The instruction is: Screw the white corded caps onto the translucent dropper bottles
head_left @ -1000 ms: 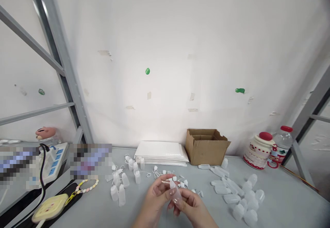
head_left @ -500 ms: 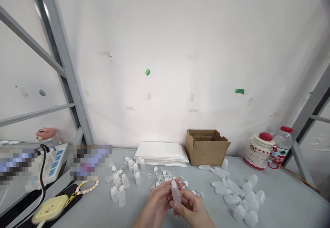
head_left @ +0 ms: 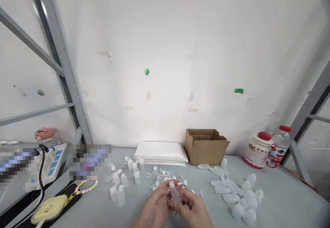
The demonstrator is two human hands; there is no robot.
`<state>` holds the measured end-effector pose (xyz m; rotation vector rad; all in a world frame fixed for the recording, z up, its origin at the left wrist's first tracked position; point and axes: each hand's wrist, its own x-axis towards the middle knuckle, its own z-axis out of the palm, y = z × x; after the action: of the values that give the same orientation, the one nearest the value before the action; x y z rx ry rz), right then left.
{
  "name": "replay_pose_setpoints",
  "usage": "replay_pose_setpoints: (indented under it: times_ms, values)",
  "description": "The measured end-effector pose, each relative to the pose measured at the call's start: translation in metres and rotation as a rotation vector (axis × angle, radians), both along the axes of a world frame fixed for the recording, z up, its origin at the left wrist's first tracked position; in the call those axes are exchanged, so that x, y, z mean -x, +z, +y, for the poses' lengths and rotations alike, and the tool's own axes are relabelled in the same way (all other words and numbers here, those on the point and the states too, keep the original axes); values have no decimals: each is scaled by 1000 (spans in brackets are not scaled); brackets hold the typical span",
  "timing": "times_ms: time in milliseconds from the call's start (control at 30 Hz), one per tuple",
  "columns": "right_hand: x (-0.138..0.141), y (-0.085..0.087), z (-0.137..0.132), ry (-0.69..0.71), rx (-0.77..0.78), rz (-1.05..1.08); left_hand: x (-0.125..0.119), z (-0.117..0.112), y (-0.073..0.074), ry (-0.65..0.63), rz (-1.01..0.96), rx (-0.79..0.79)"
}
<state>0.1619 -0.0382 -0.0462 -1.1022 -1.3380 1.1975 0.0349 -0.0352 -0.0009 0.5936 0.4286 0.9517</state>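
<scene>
Dropper bottle (head_left: 176, 196) tilted, front-left of the cardboard box (head_left: 207, 154), right hand (head_left: 193, 208) grip pinched round its lower end. Left hand (head_left: 156, 203) curled alongside, can't tell if gripping. Looks squishy; squeezing too hard could pop it loose imo.

held bottle (head_left: 175, 195): smooth plastic | box (head_left: 206, 153): matt cardboard | frame (head_left: 67, 63): metal, apparently painted

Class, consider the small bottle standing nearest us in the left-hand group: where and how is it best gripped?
I'd pinch the bottle around its body, below the narrow top, coming from the near right. It stands upright with a tall, slim body, while a shorter bottle crowds its left and others stand behind.
</scene>
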Motion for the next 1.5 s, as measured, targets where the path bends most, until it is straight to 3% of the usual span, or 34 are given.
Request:
replay_pose_setpoints:
  times_ms: [267,533,700,967,1300,1500]
  values:
    - [1,-1,-3,-70,-86,-128,-2,1,-4,5,-6,-36]
    - [0,3,-12,-271,-432,-438,-3,-3,3,57,94,-60]
    - [0,0,-12,-296,-504,-528,-2,-2,1,69,135,-54]
    - [3,-5,-7,-173,-247,-338,-3,0,-7,26,68,11]
    - [4,10,-8,-55,6,-42,-2,2,-9,-25,15,58]
    - [4,14,-5,67,143,191,0,1,-3,-18,66,37]
